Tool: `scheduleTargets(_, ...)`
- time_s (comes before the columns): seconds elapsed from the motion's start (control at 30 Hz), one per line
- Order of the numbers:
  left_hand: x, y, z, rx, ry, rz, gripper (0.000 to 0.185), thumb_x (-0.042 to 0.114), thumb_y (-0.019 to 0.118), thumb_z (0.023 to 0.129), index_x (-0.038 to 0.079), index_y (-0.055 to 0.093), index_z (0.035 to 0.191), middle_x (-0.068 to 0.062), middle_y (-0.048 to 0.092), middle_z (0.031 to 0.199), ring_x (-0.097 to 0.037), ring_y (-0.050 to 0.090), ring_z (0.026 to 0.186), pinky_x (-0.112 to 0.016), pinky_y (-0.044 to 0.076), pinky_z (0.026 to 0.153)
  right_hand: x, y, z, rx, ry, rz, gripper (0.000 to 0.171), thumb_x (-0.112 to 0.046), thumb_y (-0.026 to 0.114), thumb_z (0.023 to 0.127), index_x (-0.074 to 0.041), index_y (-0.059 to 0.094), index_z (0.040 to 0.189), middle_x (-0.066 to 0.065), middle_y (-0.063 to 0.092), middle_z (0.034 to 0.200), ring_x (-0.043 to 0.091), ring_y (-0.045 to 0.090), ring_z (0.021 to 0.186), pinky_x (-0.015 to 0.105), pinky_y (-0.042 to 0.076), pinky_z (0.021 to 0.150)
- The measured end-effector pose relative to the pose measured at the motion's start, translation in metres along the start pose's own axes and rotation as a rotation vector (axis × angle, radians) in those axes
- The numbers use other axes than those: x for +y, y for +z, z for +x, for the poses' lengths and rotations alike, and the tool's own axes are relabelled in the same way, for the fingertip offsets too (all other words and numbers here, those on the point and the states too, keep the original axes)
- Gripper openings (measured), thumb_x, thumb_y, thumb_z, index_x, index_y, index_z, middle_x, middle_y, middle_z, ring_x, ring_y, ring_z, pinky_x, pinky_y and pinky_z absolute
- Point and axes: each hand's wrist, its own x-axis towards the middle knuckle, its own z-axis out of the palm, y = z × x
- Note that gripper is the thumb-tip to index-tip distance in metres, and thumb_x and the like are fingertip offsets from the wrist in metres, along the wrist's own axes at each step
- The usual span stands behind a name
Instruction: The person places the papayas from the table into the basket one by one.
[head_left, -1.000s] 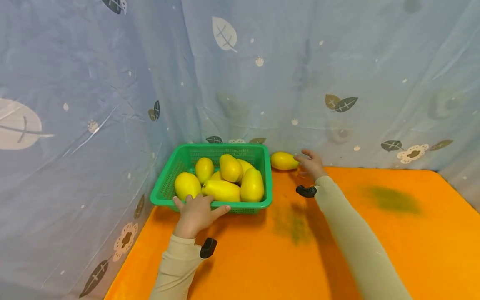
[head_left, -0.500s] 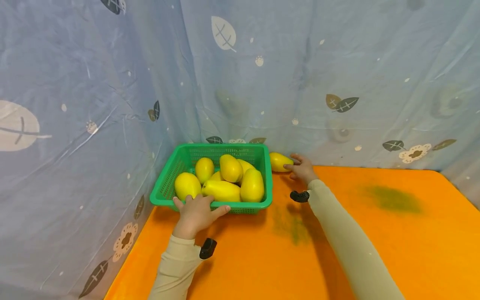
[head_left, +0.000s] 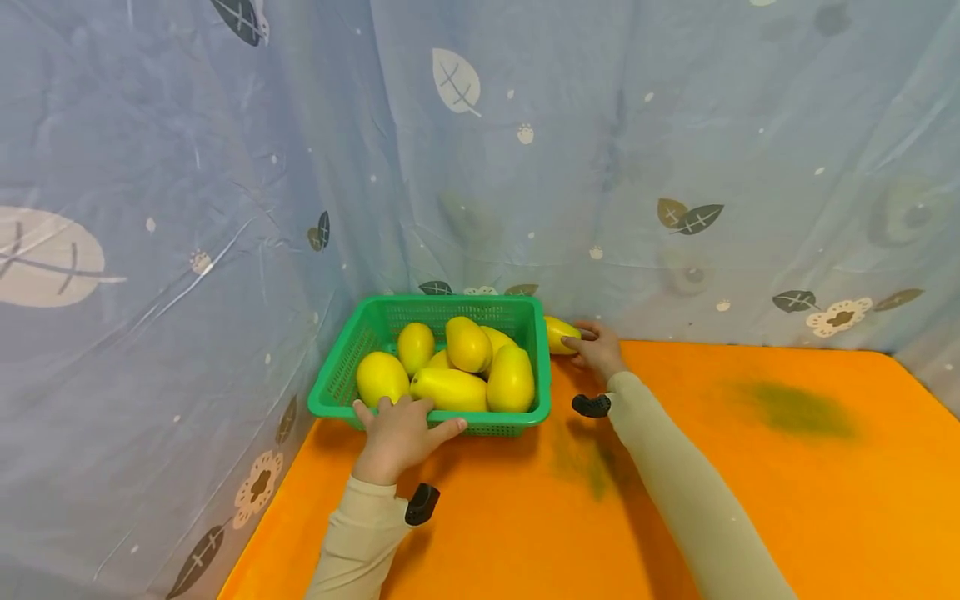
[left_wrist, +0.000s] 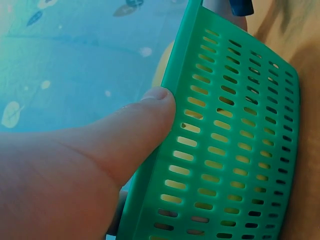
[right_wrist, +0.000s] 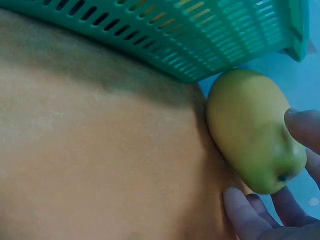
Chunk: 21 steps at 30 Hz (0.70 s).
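Observation:
In the head view, a green plastic basket (head_left: 318, 392) with slotted walls stands near the corner, holding several yellow papayas (head_left: 450, 390). My left hand (head_left: 395, 437) grips its near rim, fingers reaching over into the basket; the thumb (left_wrist: 145, 117) lies along the rim in the left wrist view. Just outside the right wall lies another yellow papaya (right_wrist: 250, 120), greenish at its stem end. My right hand (head_left: 600, 352) holds that end, thumb on one side and fingers on the other. The basket's rim hides the papaya's far end in the head view.
An orange tabletop (head_left: 525, 517) with greenish smudges lies under everything. Blue leaf-patterned curtains (head_left: 600, 167) rise along the left and back edges, close behind the basket and the loose papaya.
My right hand has moved left and closed round the end of the loose papaya, which has shifted left against or behind the basket's rim. The left hand keeps its place.

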Motion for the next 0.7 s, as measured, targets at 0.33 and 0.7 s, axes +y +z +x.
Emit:
scheduleTargets(0.33, 0.0, 0.0, 0.0, 0.001, 0.0, 0.0, 0.063, 0.064, 0.064, 0.092, 0.012, 0.072, 0.127, -0.022, 0.068, 0.123, -0.056, 0.052, 0.118, -0.089, 0.009, 0.106, 0.002, 0.012, 0.0, -0.049, 0.003, 0.048, 0.057, -0.013, 0.061, 0.103, -0.008, 0.042, 0.156, 0.023, 0.042, 0.157, 0.043, 0.055, 0.133, 0.04, 0.06, 0.096)
scheduleTargets(0.7, -0.001, -0.002, -0.001, -0.016, -0.004, -0.002, 0.067, 0.066, 0.063, 0.092, 0.012, 0.07, 0.131, -0.021, 0.068, 0.126, -0.057, 0.052, 0.122, -0.089, 0.007, 0.107, 0.001, -0.015, -0.016, -0.068, -0.047, 0.019, 0.058, -0.019, 0.06, 0.104, -0.007, 0.039, 0.157, 0.026, 0.038, 0.159, 0.029, 0.062, 0.118, 0.036, 0.061, 0.094)
